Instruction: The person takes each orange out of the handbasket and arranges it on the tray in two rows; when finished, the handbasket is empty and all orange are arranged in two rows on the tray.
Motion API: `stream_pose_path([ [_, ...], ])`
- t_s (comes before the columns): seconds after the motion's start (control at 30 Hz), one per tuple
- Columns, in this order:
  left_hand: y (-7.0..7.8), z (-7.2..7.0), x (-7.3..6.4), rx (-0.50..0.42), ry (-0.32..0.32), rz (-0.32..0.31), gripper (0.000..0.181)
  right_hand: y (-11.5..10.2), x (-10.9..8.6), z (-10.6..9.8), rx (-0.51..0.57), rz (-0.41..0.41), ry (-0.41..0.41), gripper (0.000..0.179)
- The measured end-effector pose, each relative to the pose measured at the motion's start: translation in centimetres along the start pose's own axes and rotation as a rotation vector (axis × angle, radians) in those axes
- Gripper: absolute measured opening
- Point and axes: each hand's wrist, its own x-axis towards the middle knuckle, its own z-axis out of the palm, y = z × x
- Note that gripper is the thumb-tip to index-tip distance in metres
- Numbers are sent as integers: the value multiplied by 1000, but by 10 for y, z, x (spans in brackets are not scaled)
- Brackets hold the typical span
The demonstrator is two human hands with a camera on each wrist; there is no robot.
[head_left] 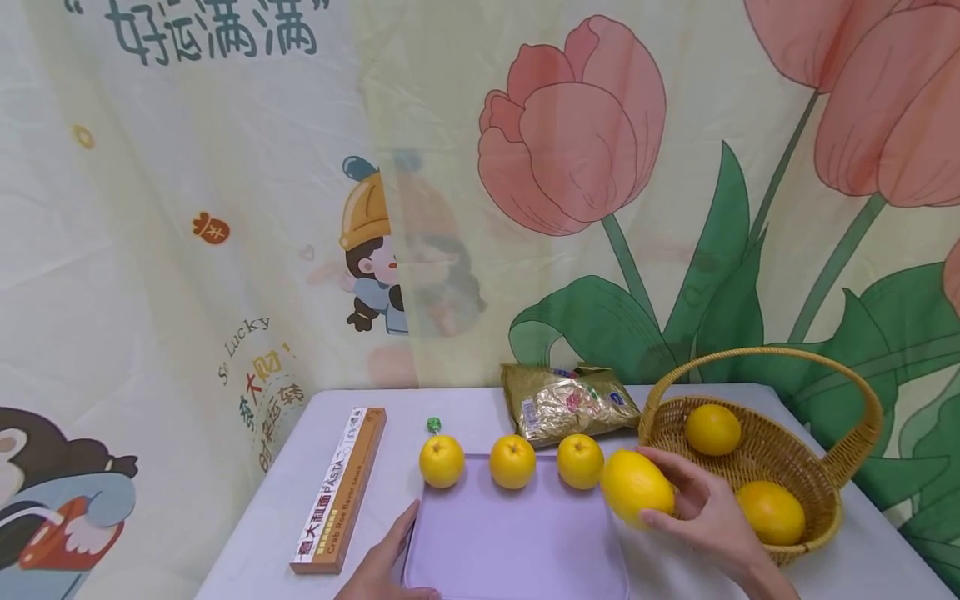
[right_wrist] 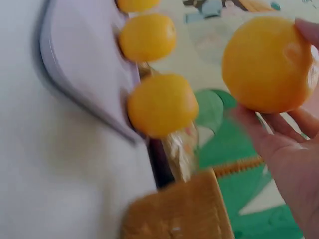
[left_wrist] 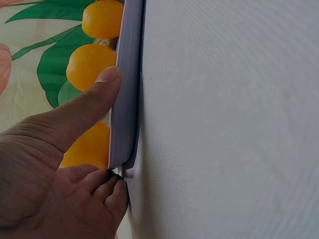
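The right hand reaches in by the far right corner of the tray, its grip curved round an orange held aloft. The left hand grips the tray's near left corner, thumb along the near side.
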Motion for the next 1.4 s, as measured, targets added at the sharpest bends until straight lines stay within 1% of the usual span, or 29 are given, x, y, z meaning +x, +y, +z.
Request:
stream_pose_path([
  [0.07,2,1,1,0,0,-13,133,3,1,10,44,20,-52,65],
  [0.17,5,2,1,-3,-2,-12,132,7,2,25,140,89,-152,68],
  [0.2,7,2,-1,1,0,-6,131,8,3,31,184,120,-183,70],
  [0.3,6,2,-1,2,2,1,131,10,5,51,308,252,-294,79],
  [0.37,5,1,-2,0,6,-3,132,11,7,68,364,326,-352,83],
  [0.43,3,0,-2,-1,10,-5,132,12,8,85,401,379,-406,85],
  [0.5,2,-1,-3,1,13,5,132,12,8,99,436,401,-457,84],
  [0.6,2,-1,-3,-5,11,13,132,14,9,114,464,397,-500,81],
  [0.7,2,0,-4,-11,7,35,131,16,10,127,482,384,-515,83],
  [0.8,2,0,-6,-16,7,36,131,16,12,140,523,415,-517,87],
  [0.83,1,0,-6,-16,7,39,131,17,13,145,531,424,-516,86],
  [0.87,2,0,-6,-19,7,40,130,18,14,149,527,417,-517,84],
  [0.93,3,0,-7,-35,2,37,130,20,17,158,517,408,-508,75],
  [1.03,3,0,-8,-48,1,64,128,23,23,169,446,364,-481,62],
  [1.1,2,0,-8,-54,0,85,127,24,26,176,392,338,-452,60],
  [1.2,0,-1,-9,-48,6,127,126,26,30,185,341,315,-411,68],
  [1.3,-1,-1,-10,-52,7,145,126,28,34,193,317,293,-388,77],
  [1.4,-2,-2,-10,-46,9,146,126,30,37,200,293,265,-381,75],
])
